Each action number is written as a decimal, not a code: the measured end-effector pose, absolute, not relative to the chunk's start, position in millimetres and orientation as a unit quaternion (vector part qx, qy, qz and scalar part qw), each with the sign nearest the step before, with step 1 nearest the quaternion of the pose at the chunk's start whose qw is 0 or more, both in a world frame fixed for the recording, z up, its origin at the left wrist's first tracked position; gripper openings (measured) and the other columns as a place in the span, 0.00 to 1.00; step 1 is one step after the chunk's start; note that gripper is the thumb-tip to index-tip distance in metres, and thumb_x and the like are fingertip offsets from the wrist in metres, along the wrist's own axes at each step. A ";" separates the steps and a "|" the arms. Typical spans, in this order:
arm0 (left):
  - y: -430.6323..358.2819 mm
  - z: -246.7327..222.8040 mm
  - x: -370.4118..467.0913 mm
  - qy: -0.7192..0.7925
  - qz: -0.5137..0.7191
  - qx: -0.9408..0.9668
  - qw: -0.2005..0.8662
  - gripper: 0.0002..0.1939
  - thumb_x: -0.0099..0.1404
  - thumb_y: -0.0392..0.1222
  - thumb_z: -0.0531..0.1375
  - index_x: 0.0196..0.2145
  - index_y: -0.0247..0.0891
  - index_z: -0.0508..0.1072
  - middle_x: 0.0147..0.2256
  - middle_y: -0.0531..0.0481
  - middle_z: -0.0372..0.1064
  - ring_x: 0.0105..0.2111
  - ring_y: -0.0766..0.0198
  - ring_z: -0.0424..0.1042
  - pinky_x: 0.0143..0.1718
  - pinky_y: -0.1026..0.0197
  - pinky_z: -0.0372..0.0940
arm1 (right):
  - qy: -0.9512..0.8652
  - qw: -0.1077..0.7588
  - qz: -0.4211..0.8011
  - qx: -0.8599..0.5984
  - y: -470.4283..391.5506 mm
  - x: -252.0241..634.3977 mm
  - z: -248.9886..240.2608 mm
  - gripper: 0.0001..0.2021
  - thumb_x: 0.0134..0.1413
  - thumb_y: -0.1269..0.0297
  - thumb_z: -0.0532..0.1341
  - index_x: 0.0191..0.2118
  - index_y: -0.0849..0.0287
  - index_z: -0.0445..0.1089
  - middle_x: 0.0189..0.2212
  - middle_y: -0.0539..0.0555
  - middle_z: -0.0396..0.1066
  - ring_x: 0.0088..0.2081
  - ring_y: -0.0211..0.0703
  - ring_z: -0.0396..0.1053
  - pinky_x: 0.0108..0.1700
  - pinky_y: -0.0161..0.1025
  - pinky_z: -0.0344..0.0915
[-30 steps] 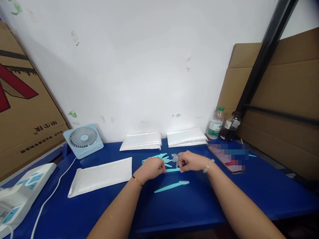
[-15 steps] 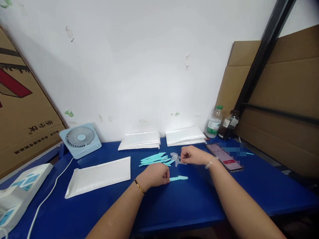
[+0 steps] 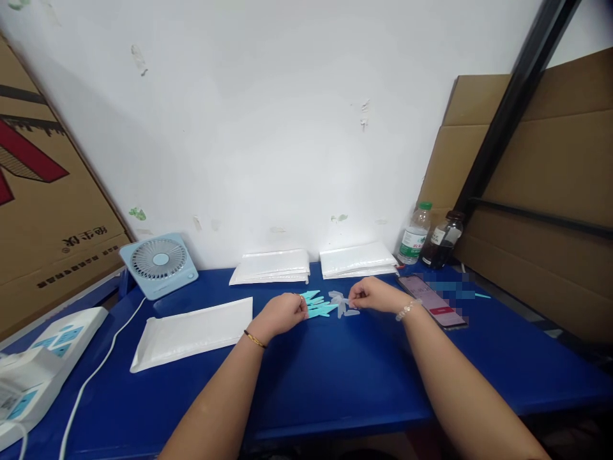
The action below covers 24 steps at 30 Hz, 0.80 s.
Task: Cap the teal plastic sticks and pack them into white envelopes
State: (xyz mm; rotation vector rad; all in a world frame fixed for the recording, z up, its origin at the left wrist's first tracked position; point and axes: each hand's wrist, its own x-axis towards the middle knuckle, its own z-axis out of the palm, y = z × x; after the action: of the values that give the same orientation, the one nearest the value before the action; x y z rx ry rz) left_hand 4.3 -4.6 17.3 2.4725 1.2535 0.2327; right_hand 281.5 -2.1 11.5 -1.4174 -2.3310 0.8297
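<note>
A pile of turquoise eyebrow razors (image 3: 318, 306) lies in the middle of the blue table, partly hidden by my left hand (image 3: 288, 311). The fingers of that hand are closed at the pile, and a razor sticks out to the right from their tips. Just right of the pile lie several small clear plastic blade caps (image 3: 340, 298). My right hand (image 3: 368, 294) is over their right side, thumb and forefinger pinched on one cap. Another loose cap (image 3: 352, 312) lies just below its fingertips.
White padded envelopes (image 3: 191, 332) lie at left, with two stacks (image 3: 272, 265) against the wall. A blue fan (image 3: 160, 262) and a power strip (image 3: 52, 358) are at far left. At right are a phone (image 3: 431, 300), a water bottle (image 3: 414, 236) and a dark bottle (image 3: 440, 243).
My left hand has moved up and left with an eyebrow razor, from the table's front area to the pile. My right hand has shifted slightly up, leaving one cap lying below it.
</note>
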 end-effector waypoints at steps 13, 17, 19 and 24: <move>11.8 5.9 -7.9 0.430 0.223 0.817 0.312 0.08 0.64 0.45 0.48 0.34 0.39 0.61 0.26 0.55 0.61 0.25 0.67 0.58 0.26 0.65 0.54 | -0.842 0.174 0.242 -0.450 -6.4 268.6 9.2 0.09 0.44 0.71 0.62 0.35 0.59 0.74 0.29 0.51 0.68 0.28 0.36 0.66 0.30 0.31 0.60; 12.7 6.4 -6.4 0.423 0.229 0.827 0.291 0.09 0.64 0.45 0.48 0.34 0.38 0.62 0.25 0.56 0.57 0.25 0.67 0.56 0.27 0.65 0.54 | -0.877 0.134 0.201 -0.416 -6.6 253.4 2.1 0.07 0.45 0.73 0.62 0.33 0.59 0.73 0.31 0.51 0.67 0.29 0.36 0.66 0.32 0.31 0.60; 13.0 6.7 -6.2 0.421 0.222 0.831 0.287 0.10 0.64 0.46 0.47 0.35 0.38 0.63 0.26 0.55 0.57 0.26 0.67 0.56 0.28 0.64 0.54 | -0.886 0.123 0.162 -0.417 -4.9 247.7 -1.4 0.07 0.45 0.75 0.60 0.32 0.60 0.71 0.33 0.52 0.67 0.30 0.36 0.66 0.33 0.32 0.59; 14.0 7.8 -6.4 0.415 0.217 0.836 0.288 0.12 0.65 0.46 0.46 0.35 0.37 0.65 0.26 0.55 0.58 0.27 0.66 0.57 0.29 0.64 0.54 | -0.897 0.111 0.093 -0.419 -2.9 241.3 -3.2 0.06 0.42 0.75 0.60 0.30 0.61 0.69 0.32 0.53 0.66 0.29 0.36 0.64 0.32 0.33 0.57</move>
State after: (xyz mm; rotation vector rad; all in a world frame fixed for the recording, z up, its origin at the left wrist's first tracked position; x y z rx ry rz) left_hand -6.4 14.0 7.8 2.2315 1.1082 0.5785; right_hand 241.3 -2.9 -3.2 -1.2292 -2.6332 0.2718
